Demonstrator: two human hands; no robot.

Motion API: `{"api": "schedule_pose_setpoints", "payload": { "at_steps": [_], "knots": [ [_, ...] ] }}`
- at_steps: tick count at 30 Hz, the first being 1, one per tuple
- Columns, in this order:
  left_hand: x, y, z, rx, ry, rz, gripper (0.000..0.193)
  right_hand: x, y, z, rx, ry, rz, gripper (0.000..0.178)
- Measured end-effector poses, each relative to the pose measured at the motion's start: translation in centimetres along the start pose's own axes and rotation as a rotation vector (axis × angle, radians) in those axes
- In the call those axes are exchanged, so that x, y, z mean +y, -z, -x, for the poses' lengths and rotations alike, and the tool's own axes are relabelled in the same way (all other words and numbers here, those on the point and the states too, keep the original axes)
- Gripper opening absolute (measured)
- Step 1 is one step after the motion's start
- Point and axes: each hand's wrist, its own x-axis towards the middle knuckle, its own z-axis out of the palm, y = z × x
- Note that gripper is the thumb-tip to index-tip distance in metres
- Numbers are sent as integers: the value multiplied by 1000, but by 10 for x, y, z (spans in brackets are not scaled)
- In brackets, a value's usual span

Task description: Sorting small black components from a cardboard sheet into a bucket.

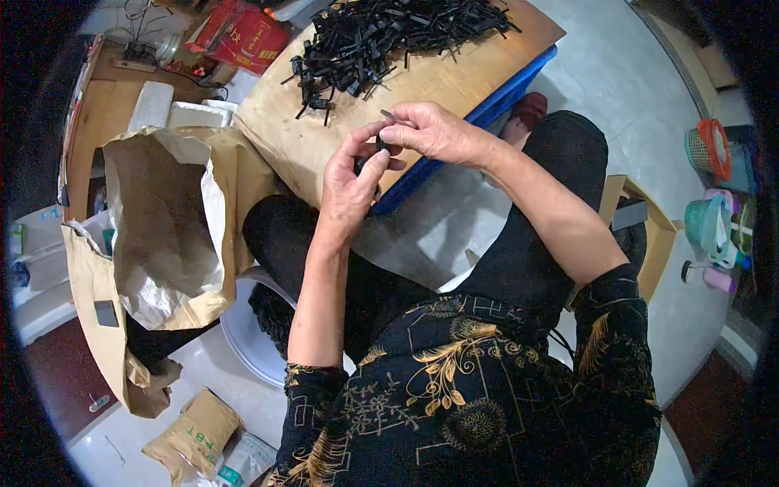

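Both hands meet above the near edge of a wooden board (268,109). My left hand (350,183) is closed on a small black plastic piece (379,144), pinched between thumb and fingers and mostly hidden by them. My right hand (442,134) touches the left fingertips and grips a small thin grey strip, perhaps a blade (388,115), whose end sticks out past the fingers. Just beyond the hands, a heap of black plastic pieces (365,45) with thin stems is spread over the board.
At my left a large paper sack (223,162) stands with its mouth wide. Beside my leg is a white tub (243,349) holding black pieces. A filled brown bag (195,430) lies on the floor; a cardboard box (661,256) and baskets (707,227) are at the right.
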Motion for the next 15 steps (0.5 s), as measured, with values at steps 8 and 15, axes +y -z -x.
{"api": "schedule_pose_setpoints", "payload": {
  "at_steps": [8, 15],
  "knots": [
    [-20, 5, -2, 229, -75, -19, 32, 0, -18, -9, 66, -194, -80, 30],
    [-31, 11, -7, 366, 29, 61, 34, 2, -39, -13, 40, -296, -269, 37]
  ]
}}
